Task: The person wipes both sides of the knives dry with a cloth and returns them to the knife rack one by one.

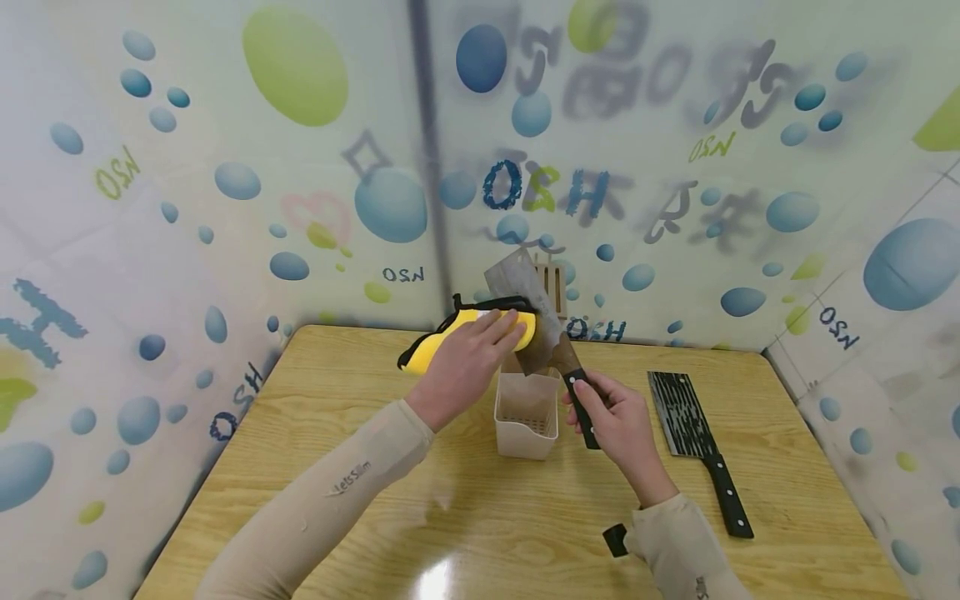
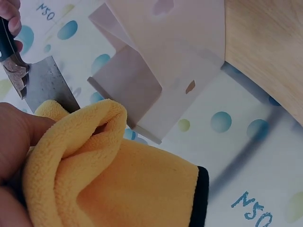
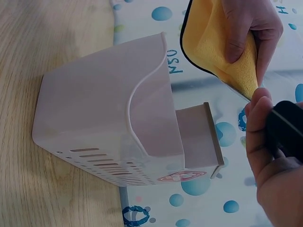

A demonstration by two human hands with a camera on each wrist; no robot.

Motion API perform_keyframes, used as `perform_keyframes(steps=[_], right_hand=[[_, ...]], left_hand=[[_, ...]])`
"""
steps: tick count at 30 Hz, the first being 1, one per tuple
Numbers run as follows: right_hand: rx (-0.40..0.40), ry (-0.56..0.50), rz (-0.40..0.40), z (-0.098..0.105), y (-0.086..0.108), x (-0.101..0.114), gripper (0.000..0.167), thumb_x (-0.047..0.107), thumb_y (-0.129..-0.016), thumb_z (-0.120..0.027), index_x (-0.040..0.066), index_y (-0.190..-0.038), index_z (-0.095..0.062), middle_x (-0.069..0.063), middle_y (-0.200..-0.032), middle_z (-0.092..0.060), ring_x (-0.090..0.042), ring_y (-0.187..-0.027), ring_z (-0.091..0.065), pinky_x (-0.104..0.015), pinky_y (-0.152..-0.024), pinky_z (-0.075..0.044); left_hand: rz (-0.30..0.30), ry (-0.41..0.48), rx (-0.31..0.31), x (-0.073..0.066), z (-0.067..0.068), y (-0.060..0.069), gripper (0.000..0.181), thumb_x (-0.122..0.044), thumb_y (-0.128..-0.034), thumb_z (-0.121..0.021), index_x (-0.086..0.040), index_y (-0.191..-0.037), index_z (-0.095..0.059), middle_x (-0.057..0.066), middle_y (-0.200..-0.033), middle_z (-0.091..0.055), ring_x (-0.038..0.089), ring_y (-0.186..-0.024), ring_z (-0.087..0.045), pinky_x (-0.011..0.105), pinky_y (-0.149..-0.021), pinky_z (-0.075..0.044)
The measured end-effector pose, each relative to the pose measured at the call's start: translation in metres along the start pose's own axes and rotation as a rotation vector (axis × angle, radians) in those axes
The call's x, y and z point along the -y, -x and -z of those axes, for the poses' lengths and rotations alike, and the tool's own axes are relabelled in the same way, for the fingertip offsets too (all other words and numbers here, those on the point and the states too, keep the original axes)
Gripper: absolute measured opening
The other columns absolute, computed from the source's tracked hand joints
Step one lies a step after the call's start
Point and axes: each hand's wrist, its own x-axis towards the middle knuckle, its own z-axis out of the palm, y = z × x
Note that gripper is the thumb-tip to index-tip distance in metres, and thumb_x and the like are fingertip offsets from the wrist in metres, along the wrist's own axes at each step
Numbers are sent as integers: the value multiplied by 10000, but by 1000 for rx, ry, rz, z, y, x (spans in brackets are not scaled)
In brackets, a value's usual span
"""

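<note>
My right hand (image 1: 618, 417) grips the black riveted handle of a cleaver (image 1: 513, 277), whose broad grey blade tilts up and to the left. With my left hand (image 1: 457, 367) I hold a yellow cloth (image 1: 426, 352) with black edging against the blade, fingers on the near face. The right wrist view shows the left thumb and fingers pinching the cloth (image 3: 203, 42); it hides part of the blade. Below the blade stands a pale plastic holder (image 1: 525, 437) with slotted walls, touched by neither hand.
A second cleaver (image 1: 682, 417) with a black-streaked blade and black handle lies on the wooden table (image 1: 345, 500) at the right. Behind the blade rises a tan slotted piece (image 1: 553, 287). A patterned wall (image 1: 360, 275) borders the table's far edge.
</note>
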Motion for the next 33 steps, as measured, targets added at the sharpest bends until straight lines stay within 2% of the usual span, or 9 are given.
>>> perform_keyframes(steps=[6,14,21,28,33], right_hand=[[2,2,12,0,-1,-1,268,120,-1072,-568,-85,-1190,-692,-137,-867,-711,-173,-634,-689,-292,-595,-622],[9,10,5,-1,-1,-1,273,134,-1075,-567,-77,-1193,-694,-162,-883,-713,-157,-644,-689,-274,-610,-623],[19,-1,-10,0,-1,-1,280,145,-1076,-568,-71,-1209,-688,-174,-906,-709,-182,-664,-695,-295,-629,-633],[30,-8,-8,-1,0,-1,275,152,-1077,-568,-66,-1190,-691,-279,-941,-689,-202,-659,-688,-337,-628,-639],[29,-12,-7,-1,0,-1,276,152,-1078,-565,-66,-1191,-691,-263,-934,-693,-226,-661,-689,-365,-628,-642]], left_hand=[[-8,-18,9,-3,2,-1,462,34,-973,-668,-66,-1423,-627,131,-1465,-601,301,-1298,-620,368,-1006,-572],[-28,-8,-5,-7,2,-2,453,11,-975,-679,-57,-1420,-627,140,-1464,-599,306,-1298,-618,375,-1005,-573],[-38,-18,-9,-9,3,-3,448,-22,-985,-681,-60,-1427,-621,139,-1472,-592,308,-1306,-611,375,-1009,-570],[-42,2,-30,-12,3,-5,436,-24,-986,-679,-54,-1418,-626,145,-1463,-598,315,-1295,-618,378,-1002,-573],[-49,5,-27,-14,3,-5,450,-14,-983,-681,-54,-1426,-618,144,-1470,-593,314,-1305,-612,376,-1027,-560]])
